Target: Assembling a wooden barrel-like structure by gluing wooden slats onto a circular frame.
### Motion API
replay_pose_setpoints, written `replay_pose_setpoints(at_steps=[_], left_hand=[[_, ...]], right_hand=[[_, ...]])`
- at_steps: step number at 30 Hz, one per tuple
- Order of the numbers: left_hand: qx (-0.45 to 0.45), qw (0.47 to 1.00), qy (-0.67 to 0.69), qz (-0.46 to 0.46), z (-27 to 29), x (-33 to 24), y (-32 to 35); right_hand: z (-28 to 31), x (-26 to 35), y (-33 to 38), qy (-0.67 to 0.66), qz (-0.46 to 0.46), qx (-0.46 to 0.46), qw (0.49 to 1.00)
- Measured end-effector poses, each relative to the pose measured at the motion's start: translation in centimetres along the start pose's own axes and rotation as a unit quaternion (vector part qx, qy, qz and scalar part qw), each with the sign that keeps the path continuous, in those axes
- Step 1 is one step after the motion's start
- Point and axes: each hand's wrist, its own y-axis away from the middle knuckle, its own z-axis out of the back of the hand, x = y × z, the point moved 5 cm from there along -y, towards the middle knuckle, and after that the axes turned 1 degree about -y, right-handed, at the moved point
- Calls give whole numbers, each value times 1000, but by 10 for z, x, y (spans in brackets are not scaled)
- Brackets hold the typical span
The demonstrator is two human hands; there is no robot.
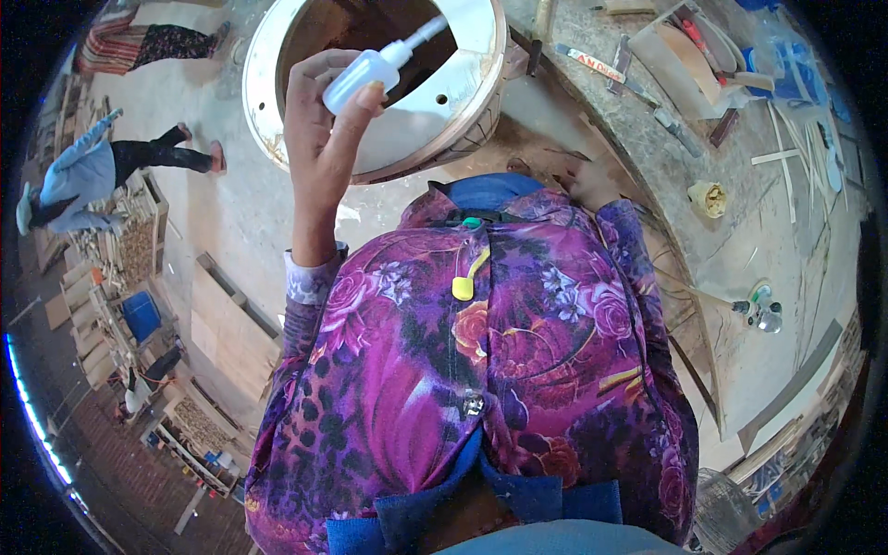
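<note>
In my left hand (324, 125) is a small white plastic squeeze bottle (363, 81) with a narrow nozzle, fingers and thumb wrapped round it. The bottle is tilted, its nozzle up and to the right, over a round hollow wooden piece (388, 148) with a broad white rim. Dark holes show in that rim, and its inside is brown. My right hand (592, 182) is low beside my body near the table edge; its fingers are blurred and partly hidden, so whether it holds anything is unclear.
On the right, a worktable (740, 250) bears thin wooden strips (786, 153), a small yellowish cup (709, 198), a clear bottle (766, 319) and several tools. Wooden crates (120, 245) stand at the left. Another person (92, 176) is on the floor area there.
</note>
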Motion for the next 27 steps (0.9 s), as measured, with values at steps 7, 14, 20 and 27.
replay_pose_setpoints(at_steps=[7,14,20,27], left_hand=[[-41,987,-150,-44,1,-15,-4],[-40,978,-184,-90,-10,-19,-15],[-29,976,-191,-100,-12,-18,-19],[-23,970,-211,-115,-17,-17,-23]], right_hand=[[-74,-132,25,-106,-183,-70,975],[-89,-130,53,-28,-204,36,978],[-100,-124,58,-66,-203,34,976],[-104,-122,64,-99,-206,25,973]])
